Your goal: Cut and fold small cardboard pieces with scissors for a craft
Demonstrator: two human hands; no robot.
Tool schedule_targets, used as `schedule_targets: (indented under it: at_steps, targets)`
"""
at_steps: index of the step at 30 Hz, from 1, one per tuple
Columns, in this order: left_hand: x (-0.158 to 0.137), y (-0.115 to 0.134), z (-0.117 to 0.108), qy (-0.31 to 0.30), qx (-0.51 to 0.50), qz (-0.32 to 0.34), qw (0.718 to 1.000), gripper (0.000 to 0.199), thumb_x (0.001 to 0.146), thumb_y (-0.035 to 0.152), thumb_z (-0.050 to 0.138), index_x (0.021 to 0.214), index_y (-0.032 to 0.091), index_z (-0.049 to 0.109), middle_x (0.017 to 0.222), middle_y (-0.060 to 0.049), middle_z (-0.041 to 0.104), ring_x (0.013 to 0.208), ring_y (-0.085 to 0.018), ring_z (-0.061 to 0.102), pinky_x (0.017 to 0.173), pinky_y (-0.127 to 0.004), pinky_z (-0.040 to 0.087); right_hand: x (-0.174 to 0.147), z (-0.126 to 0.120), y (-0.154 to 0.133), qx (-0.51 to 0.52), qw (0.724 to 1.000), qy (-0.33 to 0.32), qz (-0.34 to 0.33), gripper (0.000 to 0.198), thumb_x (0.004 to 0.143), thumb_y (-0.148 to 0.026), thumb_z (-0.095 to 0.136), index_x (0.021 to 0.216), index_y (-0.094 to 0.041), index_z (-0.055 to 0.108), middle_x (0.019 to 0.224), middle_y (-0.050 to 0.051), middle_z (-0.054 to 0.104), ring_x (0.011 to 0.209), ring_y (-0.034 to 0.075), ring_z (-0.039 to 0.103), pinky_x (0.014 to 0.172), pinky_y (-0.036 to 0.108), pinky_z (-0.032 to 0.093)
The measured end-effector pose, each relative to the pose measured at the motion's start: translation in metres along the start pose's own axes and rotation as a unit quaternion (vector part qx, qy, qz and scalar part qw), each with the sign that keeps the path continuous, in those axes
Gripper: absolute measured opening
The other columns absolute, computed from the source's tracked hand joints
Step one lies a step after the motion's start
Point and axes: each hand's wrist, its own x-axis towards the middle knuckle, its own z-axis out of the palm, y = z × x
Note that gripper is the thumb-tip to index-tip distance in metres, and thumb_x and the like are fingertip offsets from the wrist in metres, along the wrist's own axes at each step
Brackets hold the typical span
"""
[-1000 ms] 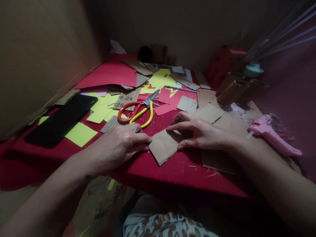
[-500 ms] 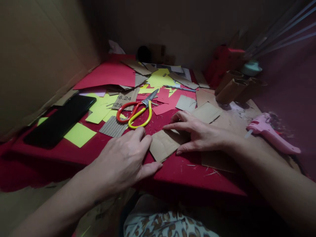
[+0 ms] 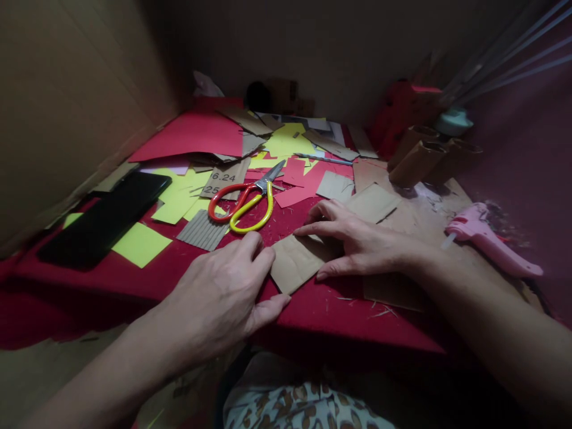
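Observation:
A brown cardboard piece (image 3: pixel 295 262) lies flat on the red table (image 3: pixel 348 322) near its front edge. My right hand (image 3: pixel 357 241) lies spread on the piece's right part, fingers pointing left, pressing it down. My left hand (image 3: pixel 223 292) rests on the red surface just left of the piece, fingers apart, fingertips at its left edge, thumb stretched under its lower corner. Neither hand grips anything. Red-and-yellow-handled scissors (image 3: pixel 245 199) lie just behind my left hand.
A black phone (image 3: pixel 105 217) lies at the left among yellow paper squares (image 3: pixel 140 244). A pink glue gun (image 3: pixel 487 238) sits at the right, cardboard tubes (image 3: pixel 417 161) behind it. Cardboard, red and yellow scraps litter the back. A cardboard wall (image 3: pixel 67 101) stands on the left.
My left hand slid back toward the table's front edge and opened, its thumb now under the cardboard's corner. A ribbed cardboard scrap it covered now shows. My right hand stayed on the piece.

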Motion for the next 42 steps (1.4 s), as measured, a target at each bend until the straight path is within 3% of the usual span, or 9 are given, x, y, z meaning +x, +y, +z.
schedule_targets:
  at_steps: [5, 11, 16, 23, 31, 38, 42]
  targets:
    - [0.000, -0.001, -0.001, -0.008, 0.000, 0.000, 1.000, 0.032, 0.089, 0.048, 0.045, 0.096, 0.019, 0.056, 0.092, -0.008, 0.050, 0.071, -0.024, 0.054, 0.053, -0.034, 0.039, 0.002, 0.006, 0.003, -0.021, 0.999, 0.030, -0.009, 0.046, 0.085, -0.046, 0.063, 0.121, -0.018, 0.063, 0.107, 0.013, 0.051, 0.104, 0.027, 0.045, 0.092, 0.048, 0.042]
    - [-0.003, -0.009, 0.004, 0.013, -0.071, -0.004, 0.997, 0.044, 0.087, 0.054, 0.051, 0.110, 0.017, 0.054, 0.103, -0.009, 0.052, 0.077, -0.024, 0.058, 0.061, -0.036, 0.045, 0.002, 0.009, 0.003, -0.036, 0.999, 0.040, -0.005, 0.040, 0.083, -0.045, 0.065, 0.113, -0.018, 0.065, 0.106, 0.013, 0.051, 0.102, 0.028, 0.045, 0.089, 0.047, 0.044]
    - [-0.001, -0.026, 0.008, 0.067, -0.175, 0.031, 0.982, 0.022, 0.095, 0.032, 0.047, 0.106, 0.017, 0.059, 0.096, -0.005, 0.057, 0.079, -0.019, 0.058, 0.066, -0.030, 0.045, 0.002, 0.008, -0.001, -0.041, 0.998, 0.033, 0.017, 0.042, 0.083, -0.043, 0.066, 0.116, -0.017, 0.064, 0.107, 0.013, 0.049, 0.102, 0.028, 0.045, 0.088, 0.048, 0.044]
    - [0.009, -0.038, 0.010, 0.096, -0.203, 0.055, 0.973, 0.019, 0.093, 0.018, 0.048, 0.090, 0.019, 0.067, 0.086, -0.002, 0.059, 0.077, -0.015, 0.055, 0.067, -0.025, 0.041, 0.001, 0.009, -0.005, -0.056, 0.998, 0.030, 0.002, 0.041, 0.089, -0.031, 0.060, 0.129, -0.030, 0.058, 0.106, 0.011, 0.049, 0.101, 0.027, 0.047, 0.088, 0.047, 0.044]
    - [0.012, -0.039, 0.008, 0.079, -0.184, 0.062, 0.978, 0.025, 0.091, 0.012, 0.047, 0.085, 0.018, 0.070, 0.080, -0.001, 0.055, 0.070, -0.013, 0.052, 0.061, -0.025, 0.036, 0.000, 0.009, -0.004, -0.038, 0.999, 0.021, 0.001, 0.037, 0.089, -0.030, 0.061, 0.125, -0.030, 0.062, 0.110, 0.010, 0.049, 0.104, 0.027, 0.047, 0.093, 0.048, 0.042]
    - [0.009, -0.028, -0.006, -0.005, -0.148, 0.033, 0.988, 0.031, 0.093, 0.012, 0.037, 0.085, 0.016, 0.067, 0.082, -0.003, 0.050, 0.064, -0.015, 0.050, 0.056, -0.027, 0.036, 0.001, 0.009, -0.009, -0.032, 0.999, 0.024, 0.010, 0.037, 0.087, -0.027, 0.062, 0.124, -0.028, 0.064, 0.109, 0.011, 0.048, 0.104, 0.027, 0.047, 0.093, 0.048, 0.043]
    - [0.006, -0.025, -0.006, -0.005, -0.118, 0.042, 0.992, 0.032, 0.093, 0.011, 0.035, 0.092, 0.016, 0.066, 0.085, -0.004, 0.051, 0.064, -0.016, 0.051, 0.055, -0.028, 0.037, 0.001, 0.009, -0.010, -0.027, 0.999, 0.024, 0.012, 0.037, 0.087, -0.026, 0.062, 0.125, -0.027, 0.063, 0.109, 0.012, 0.047, 0.104, 0.027, 0.046, 0.094, 0.049, 0.042]
